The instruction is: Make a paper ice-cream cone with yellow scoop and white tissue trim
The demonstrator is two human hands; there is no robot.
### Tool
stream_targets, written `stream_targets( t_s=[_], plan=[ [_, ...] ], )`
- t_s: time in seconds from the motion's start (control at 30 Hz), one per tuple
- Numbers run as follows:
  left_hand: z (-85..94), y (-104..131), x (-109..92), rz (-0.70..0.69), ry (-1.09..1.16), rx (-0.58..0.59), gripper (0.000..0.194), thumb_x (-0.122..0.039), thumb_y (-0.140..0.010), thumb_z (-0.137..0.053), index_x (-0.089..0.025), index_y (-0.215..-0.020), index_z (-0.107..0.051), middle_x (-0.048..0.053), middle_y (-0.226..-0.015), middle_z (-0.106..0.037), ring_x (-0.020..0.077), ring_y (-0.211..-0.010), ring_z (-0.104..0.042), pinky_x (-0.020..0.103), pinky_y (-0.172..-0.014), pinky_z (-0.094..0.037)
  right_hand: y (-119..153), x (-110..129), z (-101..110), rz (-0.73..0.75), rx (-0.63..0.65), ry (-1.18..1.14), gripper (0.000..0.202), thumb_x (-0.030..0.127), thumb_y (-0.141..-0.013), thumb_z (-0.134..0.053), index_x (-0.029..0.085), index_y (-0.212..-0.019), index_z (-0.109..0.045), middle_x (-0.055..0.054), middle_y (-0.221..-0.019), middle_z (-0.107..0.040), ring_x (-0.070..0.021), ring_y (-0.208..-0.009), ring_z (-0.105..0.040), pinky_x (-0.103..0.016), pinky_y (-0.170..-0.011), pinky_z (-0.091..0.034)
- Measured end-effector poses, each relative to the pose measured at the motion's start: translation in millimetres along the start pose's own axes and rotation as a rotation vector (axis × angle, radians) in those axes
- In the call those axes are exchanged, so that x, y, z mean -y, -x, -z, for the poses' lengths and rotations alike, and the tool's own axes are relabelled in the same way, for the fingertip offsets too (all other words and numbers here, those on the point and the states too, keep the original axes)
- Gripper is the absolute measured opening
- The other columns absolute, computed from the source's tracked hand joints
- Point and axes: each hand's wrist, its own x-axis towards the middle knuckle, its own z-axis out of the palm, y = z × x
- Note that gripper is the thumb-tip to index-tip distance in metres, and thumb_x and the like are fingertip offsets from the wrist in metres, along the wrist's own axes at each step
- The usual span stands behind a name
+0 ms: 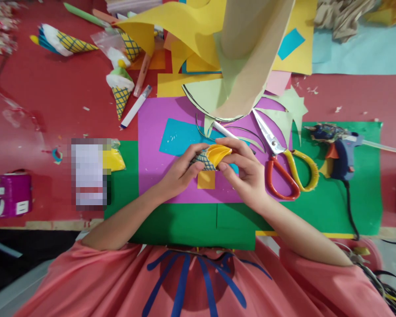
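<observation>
Between both hands is a small yellow paper cone [208, 159] with blue crossing lines outside and a plain yellow inside, its wide mouth tipped toward the right. My left hand [185, 171] wraps the patterned side, thumb in front. The fingers of my right hand [246, 169] close on the rim of the mouth. Below them a yellow paper piece [206, 180] lies on a purple sheet [158, 180], and a blue paper piece [178, 136] is just behind. Scissors [277, 149] with one red and one yellow handle rest right of my right hand.
A blue glue gun [345, 154] lies on the green sheet [363, 207] at right. Finished-looking cones with white tops [120, 92] and a white marker [137, 105] are at upper left. A large curled pale sheet [251, 66] stands behind my hands. A purple box [9, 193] sits far left.
</observation>
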Motion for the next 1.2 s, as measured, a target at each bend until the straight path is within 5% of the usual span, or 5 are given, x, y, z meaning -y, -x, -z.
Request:
stream_targets(
  t_s=[0.43, 0.9, 1.2],
  plan=[
    [3.8, -1, -1, -0.144, -0.299, -0.017, 0.043, -0.047, -0.099, -0.047, -0.02, -0.132, -0.047, 0.011, -0.13, -0.063, 0.0212, -0.118, -0.062, 0.034, -0.099, -0.051, -2, -2, -1, -0.095, -0.018, -0.012, 0.004, 0.019, -0.084, -0.068, 0.021, -0.081, -0.069, -0.009, -0.121, -0.069, -0.024, -0.116, -0.065, -0.047, -0.1, -0.053],
    [0.7, -1, -8, 0.195, 0.093, 0.01, 0.048, -0.061, -0.095, -0.045, -0.023, -0.124, -0.051, 0.007, -0.125, -0.062, 0.02, -0.114, -0.061, 0.03, -0.089, -0.055, -7, -1, 8, 0.015, 0.047, 0.128, 0.008, 0.023, -0.092, -0.062, 0.024, -0.088, -0.069, -0.007, -0.132, -0.065, -0.0264, -0.128, -0.059, -0.051, -0.107, -0.051],
    [3.3, -4, -15, 0.337, 0.156, 0.02, 0.051, -0.068, -0.091, -0.045, -0.025, -0.116, -0.057, 0.003, -0.103, -0.065, 0.0122, -0.085, -0.064, 0.018, -0.062, -0.052, -12, -5, 16, 0.132, 0.139, 0.172, 0.008, 0.022, -0.093, -0.059, 0.024, -0.092, -0.067, -0.008, -0.137, -0.061, -0.0293, -0.139, -0.05, -0.057, -0.115, -0.042]
  ],
)
